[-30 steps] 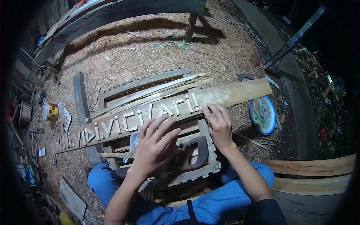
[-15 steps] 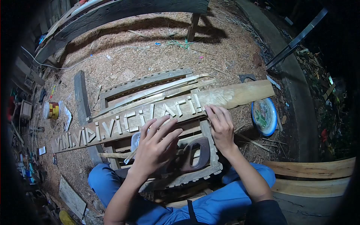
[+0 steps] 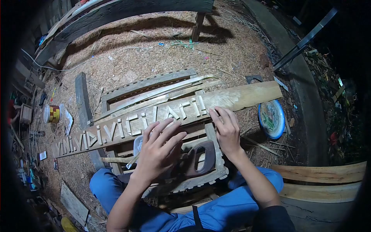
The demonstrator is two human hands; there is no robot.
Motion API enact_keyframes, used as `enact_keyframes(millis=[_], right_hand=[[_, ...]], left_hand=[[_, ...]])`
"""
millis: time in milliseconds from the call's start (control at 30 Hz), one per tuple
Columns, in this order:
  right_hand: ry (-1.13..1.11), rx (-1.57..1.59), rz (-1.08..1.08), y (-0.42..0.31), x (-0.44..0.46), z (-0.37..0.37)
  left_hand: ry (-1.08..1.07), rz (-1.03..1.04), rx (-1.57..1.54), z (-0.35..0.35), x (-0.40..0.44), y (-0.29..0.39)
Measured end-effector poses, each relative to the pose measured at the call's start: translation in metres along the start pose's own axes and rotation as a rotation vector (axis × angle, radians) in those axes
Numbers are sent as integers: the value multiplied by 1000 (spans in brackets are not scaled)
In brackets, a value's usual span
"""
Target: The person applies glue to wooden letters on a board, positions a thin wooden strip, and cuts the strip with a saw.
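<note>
A long wooden board [image 3: 247, 94] lies slantwise across a slatted wooden frame [image 3: 220, 154], with raised wooden letters [image 3: 129, 125] along it. My left hand [image 3: 160, 145] hovers over the board's near edge, fingers spread and holding nothing. At the right end of the lettering, my right hand [image 3: 227, 127] has its thumb and index finger close together by the board's near edge, beside the last strokes; whatever may be between them is too small to make out. Under my left hand, a handsaw with a dark handle [image 3: 210, 158] and a white container [image 3: 138, 144] are partly hidden.
A blue-rimmed plate [image 3: 271, 120] is on the ground at the right. At the left sits a yellow-and-red tub [image 3: 52, 114]. A dark bench [image 3: 135, 11] stands at the top, planks [image 3: 320, 191] lie lower right, and thin strips [image 3: 154, 98] rest behind the board.
</note>
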State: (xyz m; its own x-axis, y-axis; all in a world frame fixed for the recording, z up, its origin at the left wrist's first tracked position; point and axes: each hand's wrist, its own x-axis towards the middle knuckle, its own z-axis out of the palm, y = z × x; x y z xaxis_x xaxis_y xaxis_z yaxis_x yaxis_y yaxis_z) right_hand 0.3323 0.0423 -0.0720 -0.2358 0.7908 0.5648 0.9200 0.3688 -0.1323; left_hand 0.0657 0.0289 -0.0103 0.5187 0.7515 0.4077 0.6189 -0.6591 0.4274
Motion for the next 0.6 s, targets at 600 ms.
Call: enact_keyframes(millis=[600], right_hand=[[1, -36, -11, -1, -1, 0]], left_hand=[[-16, 30, 18, 1, -1, -3]])
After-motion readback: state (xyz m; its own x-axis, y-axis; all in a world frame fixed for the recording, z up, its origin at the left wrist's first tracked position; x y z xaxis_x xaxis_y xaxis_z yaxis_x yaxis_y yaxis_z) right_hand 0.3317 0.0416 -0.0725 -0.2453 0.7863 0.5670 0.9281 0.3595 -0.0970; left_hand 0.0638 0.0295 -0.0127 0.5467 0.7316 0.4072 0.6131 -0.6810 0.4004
